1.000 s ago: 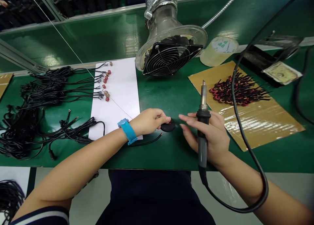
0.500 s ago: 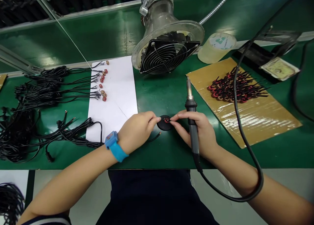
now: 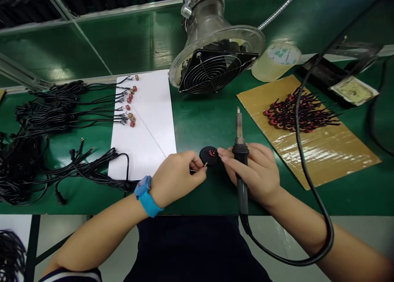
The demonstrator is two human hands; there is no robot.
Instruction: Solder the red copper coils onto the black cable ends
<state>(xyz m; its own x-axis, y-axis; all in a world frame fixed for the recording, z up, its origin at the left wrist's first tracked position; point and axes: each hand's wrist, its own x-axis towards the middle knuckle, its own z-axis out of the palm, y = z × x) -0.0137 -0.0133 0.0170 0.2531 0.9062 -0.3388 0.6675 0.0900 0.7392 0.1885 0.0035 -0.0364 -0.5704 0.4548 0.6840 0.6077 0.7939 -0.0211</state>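
Observation:
My left hand [image 3: 181,173] pinches the stripped end of a black cable [image 3: 205,164] beside a round black disc [image 3: 207,160]. A small ring of red marks or wire ends [image 3: 212,152] shows on top of the disc. On the disc's right side, my right hand [image 3: 250,167] is closed around the handle of a soldering iron [image 3: 243,183], its tip pointing up and away. The thumb and forefinger of that hand are close to the disc's right edge; whether they touch it I cannot tell.
A fume extractor fan [image 3: 215,70] hangs above the table. Cable bundles [image 3: 49,109] and white paper [image 3: 147,142] with small copper-red parts lie left. To the right are brown cardboard [image 3: 323,159] with black-red wires [image 3: 300,111], a tape roll [image 3: 277,60] and a sponge holder [image 3: 353,88].
My left hand has left the disc's edge and taken hold of the cable end. My right fingers have drawn back slightly, and the iron stands more upright, its tip lower in view.

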